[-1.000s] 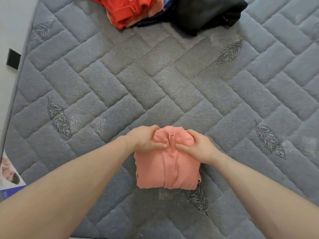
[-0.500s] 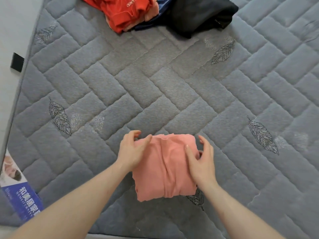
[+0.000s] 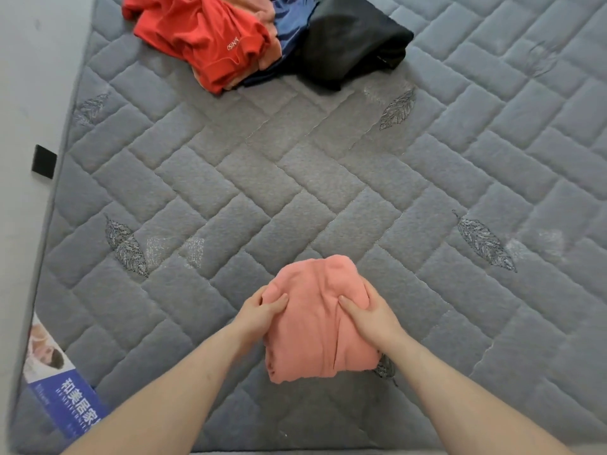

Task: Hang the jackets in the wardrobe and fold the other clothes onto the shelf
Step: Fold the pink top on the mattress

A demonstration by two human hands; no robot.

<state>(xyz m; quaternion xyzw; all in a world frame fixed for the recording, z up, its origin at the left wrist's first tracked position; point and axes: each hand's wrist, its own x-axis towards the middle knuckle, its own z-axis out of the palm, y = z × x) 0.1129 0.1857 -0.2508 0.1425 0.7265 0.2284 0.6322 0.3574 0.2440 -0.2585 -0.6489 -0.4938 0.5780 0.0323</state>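
A folded pink garment [image 3: 320, 320] lies on the grey quilted mattress [image 3: 295, 178], near its front edge. The left hand [image 3: 262, 315] grips the garment's left side, with the thumb on top of the cloth and the fingers [image 3: 254, 295] curled round the edge, so they are clamped on the fabric. The right hand [image 3: 371, 315] holds the garment's right side the same way, thumb pressed into the top and fingers wrapped round the side. Whether the garment rests fully on the mattress or is raised a little off it is hard to tell from above.

Well beyond the pink garment, at the far edge of the mattress, sits a loose pile of clothes: a red piece [image 3: 203, 41] on the left, a blue piece [image 3: 292, 24] in the middle and a black piece [image 3: 351, 41] on the right, all touching. To the left of the pink garment, at the mattress's corner, lies a blue printed label [image 3: 65, 399].
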